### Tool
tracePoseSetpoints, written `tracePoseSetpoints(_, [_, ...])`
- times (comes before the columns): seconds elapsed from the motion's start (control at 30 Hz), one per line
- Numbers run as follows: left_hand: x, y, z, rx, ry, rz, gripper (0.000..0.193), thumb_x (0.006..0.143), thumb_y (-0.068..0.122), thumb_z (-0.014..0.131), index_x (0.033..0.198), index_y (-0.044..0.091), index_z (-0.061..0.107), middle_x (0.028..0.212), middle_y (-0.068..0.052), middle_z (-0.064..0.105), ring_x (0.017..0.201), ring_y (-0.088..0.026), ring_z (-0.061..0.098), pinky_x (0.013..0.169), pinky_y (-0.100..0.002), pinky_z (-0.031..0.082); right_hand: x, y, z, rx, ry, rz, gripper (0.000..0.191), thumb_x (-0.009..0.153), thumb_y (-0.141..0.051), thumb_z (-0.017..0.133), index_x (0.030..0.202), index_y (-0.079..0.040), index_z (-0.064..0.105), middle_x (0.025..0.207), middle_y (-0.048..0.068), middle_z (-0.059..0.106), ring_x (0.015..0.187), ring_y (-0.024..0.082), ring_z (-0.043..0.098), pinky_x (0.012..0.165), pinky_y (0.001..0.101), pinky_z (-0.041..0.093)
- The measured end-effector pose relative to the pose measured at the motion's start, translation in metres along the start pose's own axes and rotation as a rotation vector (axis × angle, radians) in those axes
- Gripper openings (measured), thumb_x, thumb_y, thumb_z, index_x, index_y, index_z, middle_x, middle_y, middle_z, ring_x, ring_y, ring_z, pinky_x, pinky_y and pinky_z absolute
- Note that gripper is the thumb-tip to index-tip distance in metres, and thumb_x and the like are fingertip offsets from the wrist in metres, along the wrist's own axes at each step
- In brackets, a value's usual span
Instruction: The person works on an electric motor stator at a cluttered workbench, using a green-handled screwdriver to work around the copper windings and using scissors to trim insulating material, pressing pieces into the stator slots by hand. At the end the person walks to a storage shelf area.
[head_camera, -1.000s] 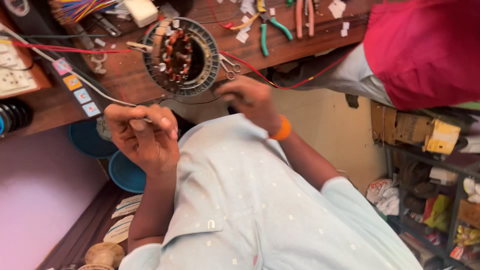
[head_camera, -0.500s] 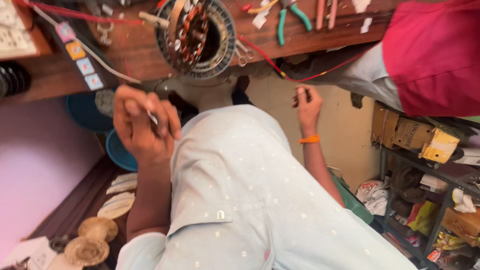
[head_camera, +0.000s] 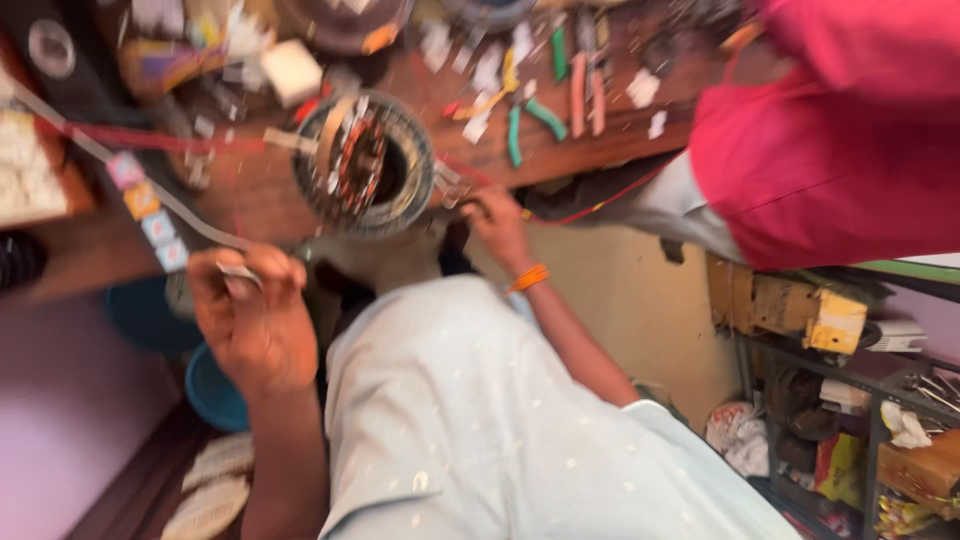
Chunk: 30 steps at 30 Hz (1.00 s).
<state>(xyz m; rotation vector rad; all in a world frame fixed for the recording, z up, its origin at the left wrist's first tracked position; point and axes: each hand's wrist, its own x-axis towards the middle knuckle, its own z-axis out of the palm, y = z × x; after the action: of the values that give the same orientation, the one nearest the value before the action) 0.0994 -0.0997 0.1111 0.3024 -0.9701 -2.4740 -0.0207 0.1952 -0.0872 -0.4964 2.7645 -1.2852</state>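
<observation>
The left hand (head_camera: 250, 320) pinches a small pale strip (head_camera: 238, 272) below the bench (head_camera: 250, 200), while the right hand (head_camera: 497, 225) grips something blurred beside the round motor stator (head_camera: 362, 165) lying on it.

— Whole view smeared by motion. Left hand (head_camera: 250, 320) curled round something pale and thin; too blurred to name.

— Right hand (head_camera: 497, 225) at the tabletop (head_camera: 270, 200) edge, fingers (head_camera: 478, 207) lost in blur (gripping or merely touching, impossible to tell).

— Windings inside the round stator (head_camera: 362, 163) a coppery smudge.

— Green-handled pliers (head_camera: 528, 125) soft-edged; scraps beside them unreadable.

— Red-clothed person (head_camera: 850, 150) cut off at top and right edges.
</observation>
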Motion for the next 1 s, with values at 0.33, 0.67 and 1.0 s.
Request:
tracePoseSetpoints(0.33, [-0.003,0.005,-0.013,0.046,-0.134,-0.017,0.016,0.108,0.015,0.068,0.111,0.001,0.060,0.097,-0.016,0.065,0.089,-0.019,0.058,0.081,-0.032,0.047,0.013,-0.025,0.026,-0.310,-0.022,0.089,0.024,0.097,-0.023,0.069,0.119,-0.017,0.062,0.110,0.007,0.065,0.089,0.035,0.069,0.069,0.0477,0.054])
tracePoseSetpoints(0.67, [0.015,0.015,-0.023,0.059,-0.163,0.063,0.012,0.107,0.010,0.067,0.107,0.001,0.060,0.088,-0.014,0.064,0.083,-0.018,0.056,0.076,-0.031,0.045,0.011,-0.036,0.020,-0.416,-0.078,0.104,0.038,0.097,-0.016,0.062,0.135,-0.018,0.053,0.116,0.011,0.068,0.085,0.038,0.070,0.066,0.0489,0.055])
tracePoseSetpoints(1.0, [0.021,0.015,-0.016,0.213,-0.201,0.101,0.011,0.107,0.009,0.065,0.107,0.001,0.058,0.089,-0.017,0.066,0.081,-0.019,0.059,0.077,-0.030,0.048,0.020,-0.030,0.016,-0.051,-0.201,0.510,0.073,0.088,-0.011,0.071,0.153,-0.025,0.040,0.101,0.015,0.077,0.083,0.031,0.073,0.071,0.0434,0.056])
